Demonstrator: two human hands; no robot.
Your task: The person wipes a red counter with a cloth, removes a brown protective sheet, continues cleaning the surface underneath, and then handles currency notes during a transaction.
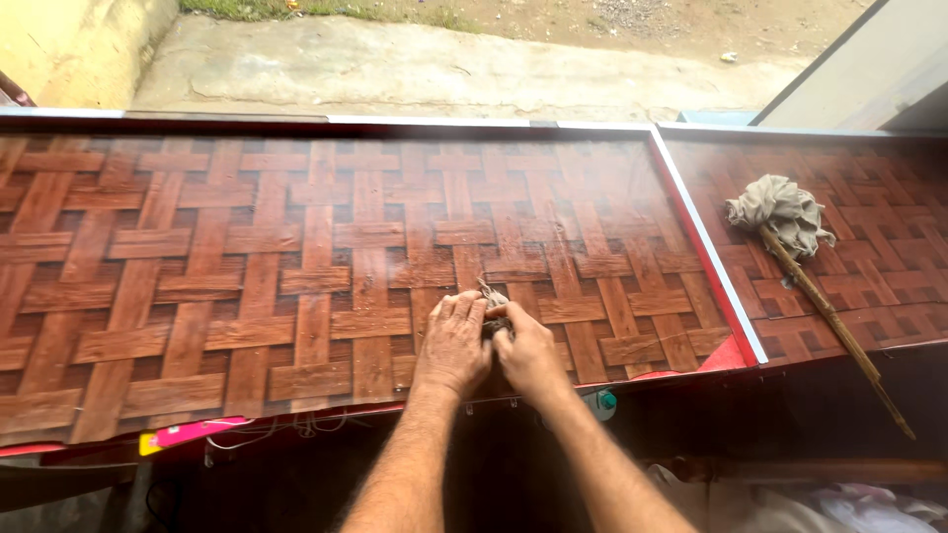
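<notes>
Forearms: both reach up from 6 o'clock.
Left hand [452, 343]: flat, fingers pressing a small wad of rag [493, 314].
Right hand [528, 353]: closed round the wad's near side.
Wad: soft, light, likely crushable; best pinched whole.
Panel [247, 257]: glossy woven-wood sheet, probably slippery.
Stick [825, 311], 2 o'clock: cloth-wrapped [782, 209], untouched.

Table [247, 276] with woven wood-pattern covering; carries a small dark wad [494, 314], and a cloth-wrapped stick [805, 257] on the right section.
</notes>
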